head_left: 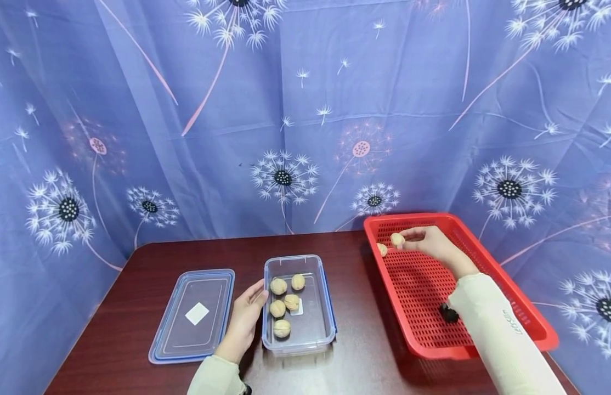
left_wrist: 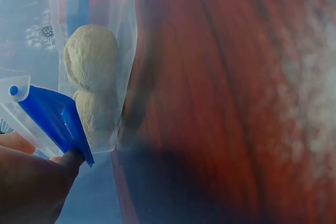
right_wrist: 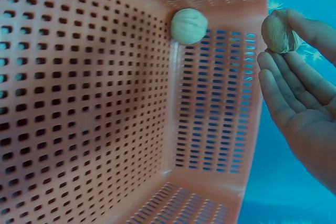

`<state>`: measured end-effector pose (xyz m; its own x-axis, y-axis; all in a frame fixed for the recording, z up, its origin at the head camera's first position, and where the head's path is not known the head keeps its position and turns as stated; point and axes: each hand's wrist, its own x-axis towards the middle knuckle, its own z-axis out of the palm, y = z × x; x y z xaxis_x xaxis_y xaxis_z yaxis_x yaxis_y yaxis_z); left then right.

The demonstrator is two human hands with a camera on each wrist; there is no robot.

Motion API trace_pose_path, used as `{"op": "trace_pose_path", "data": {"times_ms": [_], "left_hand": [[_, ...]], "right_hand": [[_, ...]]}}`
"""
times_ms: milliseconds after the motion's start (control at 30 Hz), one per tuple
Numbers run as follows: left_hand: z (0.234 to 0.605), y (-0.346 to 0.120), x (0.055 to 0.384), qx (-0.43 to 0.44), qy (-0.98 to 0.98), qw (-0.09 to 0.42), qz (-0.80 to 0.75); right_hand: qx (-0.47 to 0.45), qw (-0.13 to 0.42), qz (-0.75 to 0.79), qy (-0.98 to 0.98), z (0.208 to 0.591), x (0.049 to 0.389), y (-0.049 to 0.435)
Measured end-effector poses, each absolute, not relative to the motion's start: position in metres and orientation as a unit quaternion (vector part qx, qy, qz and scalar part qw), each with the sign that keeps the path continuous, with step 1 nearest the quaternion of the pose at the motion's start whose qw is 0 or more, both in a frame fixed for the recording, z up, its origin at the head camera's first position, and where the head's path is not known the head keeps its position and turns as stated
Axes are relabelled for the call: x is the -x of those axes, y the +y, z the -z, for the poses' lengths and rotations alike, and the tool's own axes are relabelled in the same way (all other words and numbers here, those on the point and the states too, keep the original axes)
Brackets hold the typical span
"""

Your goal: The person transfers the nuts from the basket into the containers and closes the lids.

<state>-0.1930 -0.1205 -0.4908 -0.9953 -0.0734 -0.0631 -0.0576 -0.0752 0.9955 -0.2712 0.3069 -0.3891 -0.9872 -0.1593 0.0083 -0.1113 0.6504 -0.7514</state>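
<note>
My right hand (head_left: 430, 244) pinches a walnut (head_left: 397, 240) between thumb and fingertips, above the far left part of the red basket (head_left: 409, 336). Another walnut (right_wrist: 189, 26) lies in a corner of that basket. My left hand (head_left: 244, 322) holds the left side of a clear plastic container (head_left: 315, 329). In the left wrist view, the left thumb (left_wrist: 71, 160) is at the container's blue clip (left_wrist: 52, 116). Several walnuts (head_left: 282, 328) lie inside the container, mostly along its left side; two walnuts (left_wrist: 92, 59) show through its wall in the left wrist view.
Left of the container, a clear lid (head_left: 179, 334) with a blue seal and a white label (head_left: 197, 313) lies flat on the dark red-brown table (head_left: 365, 329). A blue dandelion-print curtain (head_left: 226, 181) hangs behind and around the table.
</note>
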Motion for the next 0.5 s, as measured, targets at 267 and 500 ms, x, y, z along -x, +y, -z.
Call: {"op": "trace_pose_path", "data": {"times_ms": [267,500], "left_hand": [[0.492,-0.121,0.193,-0.047,-0.68,0.004,0.732],[0.489,-0.121,0.194,-0.047,-0.683,0.002,0.729]], "right_hand": [[0.093,0.007,0.423,0.901,0.376,0.265,0.299],[0.081,0.007,0.429,0.9,0.362,0.263,0.291]]}}
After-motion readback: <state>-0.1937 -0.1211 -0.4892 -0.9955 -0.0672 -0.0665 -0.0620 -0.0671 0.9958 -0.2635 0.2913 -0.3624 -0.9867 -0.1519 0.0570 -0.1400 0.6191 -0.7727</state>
